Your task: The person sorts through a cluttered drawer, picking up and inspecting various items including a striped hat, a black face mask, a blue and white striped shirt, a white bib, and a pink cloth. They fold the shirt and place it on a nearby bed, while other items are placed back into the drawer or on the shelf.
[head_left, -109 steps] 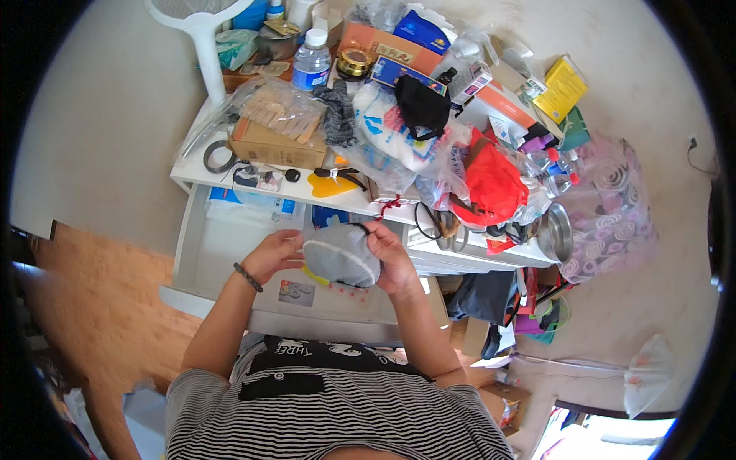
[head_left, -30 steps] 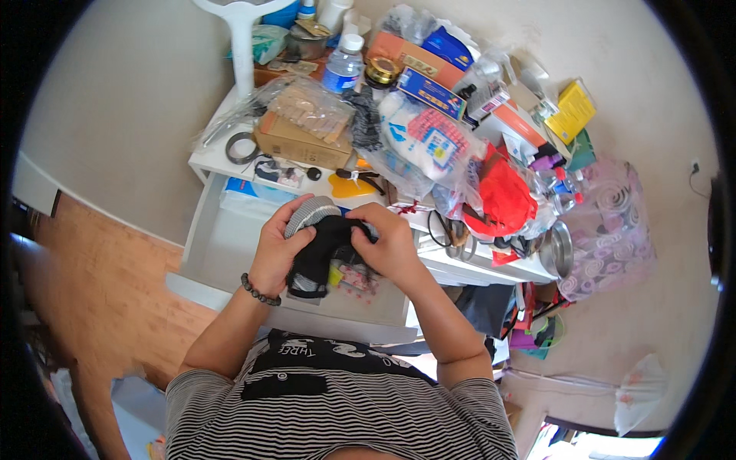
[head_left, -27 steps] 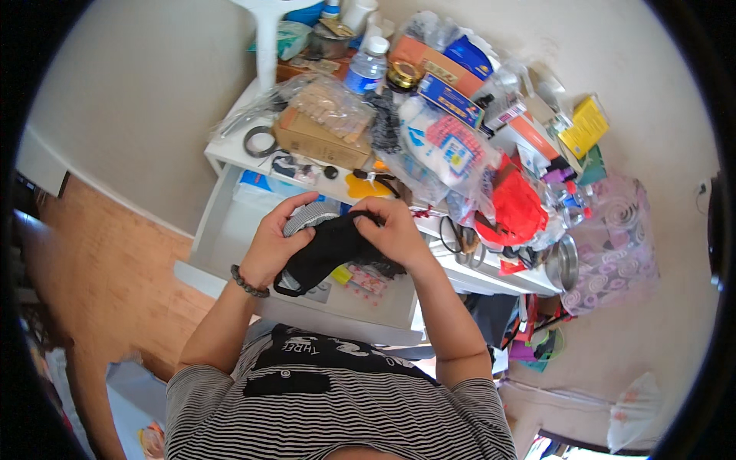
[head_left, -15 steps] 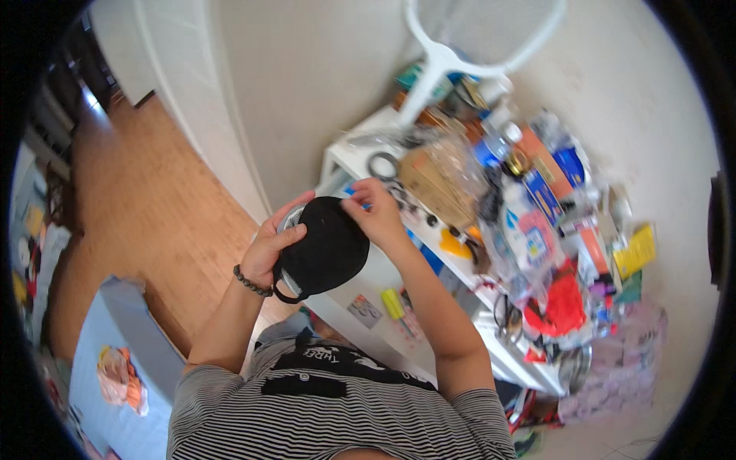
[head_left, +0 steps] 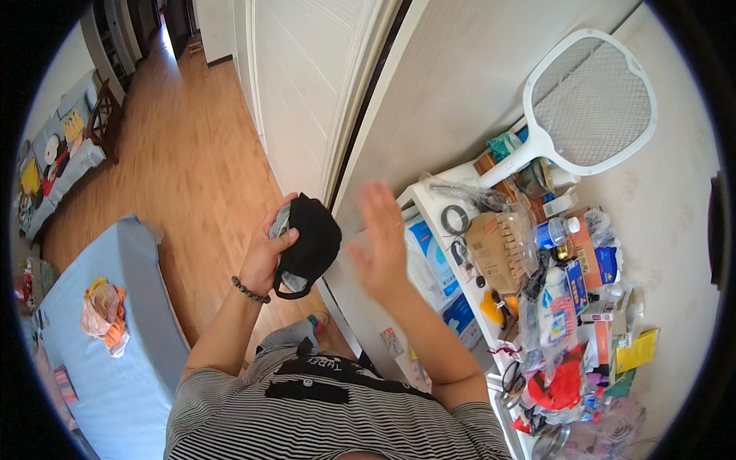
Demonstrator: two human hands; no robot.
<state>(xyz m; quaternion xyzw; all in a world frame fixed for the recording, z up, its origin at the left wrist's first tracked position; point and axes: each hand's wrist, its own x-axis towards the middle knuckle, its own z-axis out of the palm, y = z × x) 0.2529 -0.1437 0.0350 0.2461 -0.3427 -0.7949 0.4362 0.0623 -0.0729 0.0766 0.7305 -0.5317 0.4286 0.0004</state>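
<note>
A black cap with a grey inner lining hangs in front of me. My left hand holds it by its left edge, with the thumb across the fabric and the fingers behind. A dark loop of strap shows at the cap's lower end. On that wrist I wear a dark bead bracelet. My right hand is raised to the right of the cap, apart from it. It holds nothing, and its fingers are stretched out and somewhat blurred.
A crowded white shelf unit stands at right, with a plastic bottle, cardboard packaging, and a white electric swatter. To the left, a blue-covered surface bears an orange bundle. Behind is a white door.
My right hand has let go of the cap's edge and moved off to the right, opening its fingers. My left hand keeps its hold. The view has swung left, showing more floor.
</note>
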